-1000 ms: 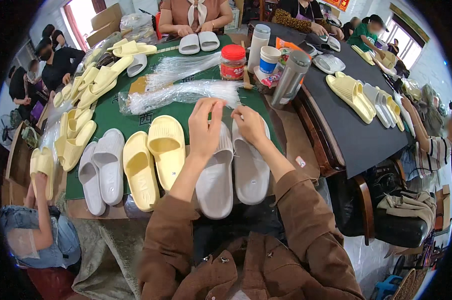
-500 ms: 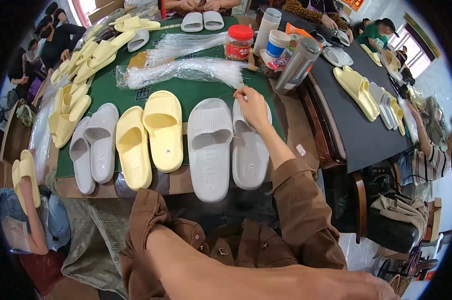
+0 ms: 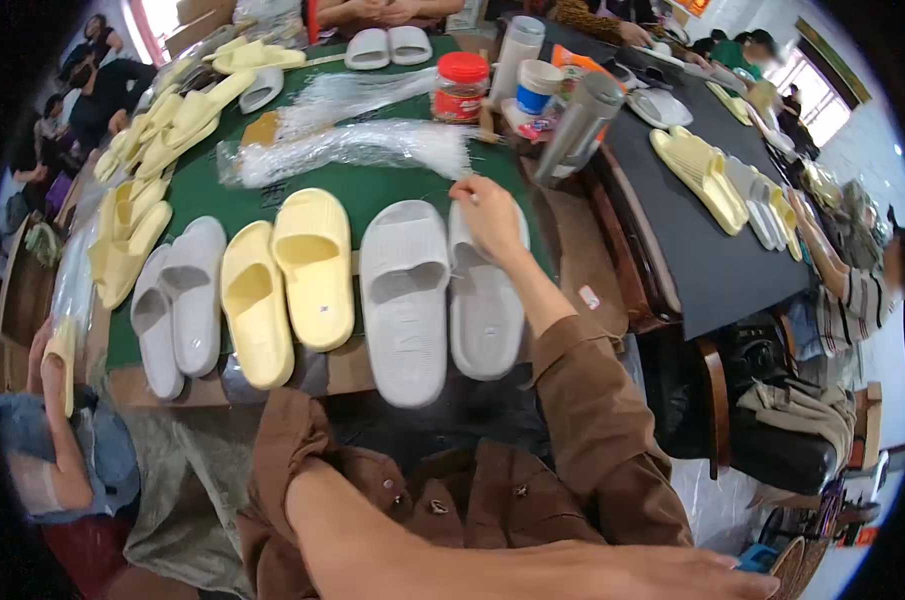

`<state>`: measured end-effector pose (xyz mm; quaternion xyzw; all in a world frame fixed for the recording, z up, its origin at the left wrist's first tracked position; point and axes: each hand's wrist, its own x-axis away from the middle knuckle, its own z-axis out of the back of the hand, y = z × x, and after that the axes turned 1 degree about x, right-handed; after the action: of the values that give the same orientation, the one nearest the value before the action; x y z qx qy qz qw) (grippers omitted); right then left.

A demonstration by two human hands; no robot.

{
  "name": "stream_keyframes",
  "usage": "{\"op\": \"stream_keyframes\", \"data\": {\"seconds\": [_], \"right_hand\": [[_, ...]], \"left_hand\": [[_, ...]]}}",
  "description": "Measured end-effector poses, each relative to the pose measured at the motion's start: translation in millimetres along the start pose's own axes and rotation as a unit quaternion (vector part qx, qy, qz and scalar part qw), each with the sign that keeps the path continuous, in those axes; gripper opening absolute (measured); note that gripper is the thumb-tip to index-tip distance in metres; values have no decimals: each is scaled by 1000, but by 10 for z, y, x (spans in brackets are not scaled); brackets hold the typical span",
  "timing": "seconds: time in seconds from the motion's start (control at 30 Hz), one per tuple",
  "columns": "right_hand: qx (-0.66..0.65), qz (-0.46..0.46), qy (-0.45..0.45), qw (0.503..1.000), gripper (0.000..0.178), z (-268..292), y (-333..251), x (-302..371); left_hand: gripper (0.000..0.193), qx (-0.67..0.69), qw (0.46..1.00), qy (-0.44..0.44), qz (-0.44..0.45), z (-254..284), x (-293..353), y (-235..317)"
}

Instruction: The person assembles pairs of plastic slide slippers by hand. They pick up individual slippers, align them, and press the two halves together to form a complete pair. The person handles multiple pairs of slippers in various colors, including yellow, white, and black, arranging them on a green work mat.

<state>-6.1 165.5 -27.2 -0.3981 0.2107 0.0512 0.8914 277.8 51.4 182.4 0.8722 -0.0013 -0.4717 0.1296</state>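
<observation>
Closed at the fingertips, my right hand (image 3: 489, 215) is at the toe end of a grey slide slipper (image 3: 487, 325), pinching what looks like a thin clear plastic strand. A larger-looking grey slipper (image 3: 405, 310) lies beside it on the left, and a bit of strand shows between the two straps. My left forearm crosses low in front of me; at the lower right, my left hand (image 3: 707, 572) has its fingers stretched out, holding nothing visible. Further left lie a yellow pair (image 3: 313, 300) and a smaller grey pair (image 3: 194, 315). Beyond is a bundle of clear plastic strands (image 3: 342, 150) in a bag.
A red-lidded jar (image 3: 461, 88), a paper cup (image 3: 539, 85) and metal tumblers (image 3: 580, 130) stand at the back right of the green table. Yellow slippers (image 3: 177, 125) pile along the left edge. People sit around, one at the left holding a yellow slipper (image 3: 62, 365). A dark table (image 3: 712, 270) adjoins right.
The whole view has shifted slightly, moving the table leftward. My right hand stays at the grey slipper's toe; my left fingers show more clearly. The person at left has turned the yellow slipper edge-on.
</observation>
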Motion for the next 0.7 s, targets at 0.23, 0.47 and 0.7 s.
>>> {"op": "stream_keyframes", "data": {"seconds": [0.23, 0.47, 0.7], "right_hand": [[4, 14, 17, 1000, 12, 18, -16, -1], [-3, 9, 8, 1000, 12, -42, -62, 17], [8, 21, 27, 999, 14, 24, 86, 5]], "left_hand": [[72, 45, 991, -76, 101, 60, -3, 45], [64, 21, 990, 86, 113, -294, -6, 195], [72, 60, 967, -190, 157, 261, -190, 131]]}}
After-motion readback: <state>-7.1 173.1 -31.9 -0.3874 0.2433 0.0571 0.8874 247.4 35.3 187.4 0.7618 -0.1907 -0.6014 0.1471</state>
